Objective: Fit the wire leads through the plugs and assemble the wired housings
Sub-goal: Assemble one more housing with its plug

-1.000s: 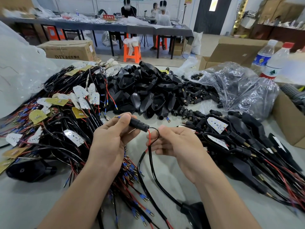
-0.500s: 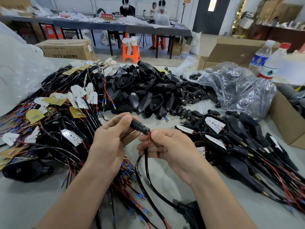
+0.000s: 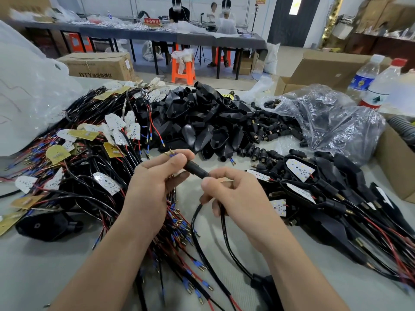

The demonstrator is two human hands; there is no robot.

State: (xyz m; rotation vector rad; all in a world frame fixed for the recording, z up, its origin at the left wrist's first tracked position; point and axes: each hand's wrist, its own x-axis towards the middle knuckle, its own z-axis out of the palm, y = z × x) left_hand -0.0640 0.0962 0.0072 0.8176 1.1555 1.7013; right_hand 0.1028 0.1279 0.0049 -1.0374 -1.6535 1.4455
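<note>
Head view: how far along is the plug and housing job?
Done: a stack of wired housings lies on the right. In hand: left hand pinches one plug, lead terminals poking out past it; right hand grips its wire leads. To do: a big tangle of unplugged leads, heaps of empty housings and loose plugs.

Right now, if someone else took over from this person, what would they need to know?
Left hand grips the plug; a lead tip already pokes out its far end.
Right hand pinches the black cable at the plug's rear; it runs down to a housing.
Done: finished units lie at right.
To do: seat this plug; loose harnesses, empty housings and spare plugs wait.
</note>
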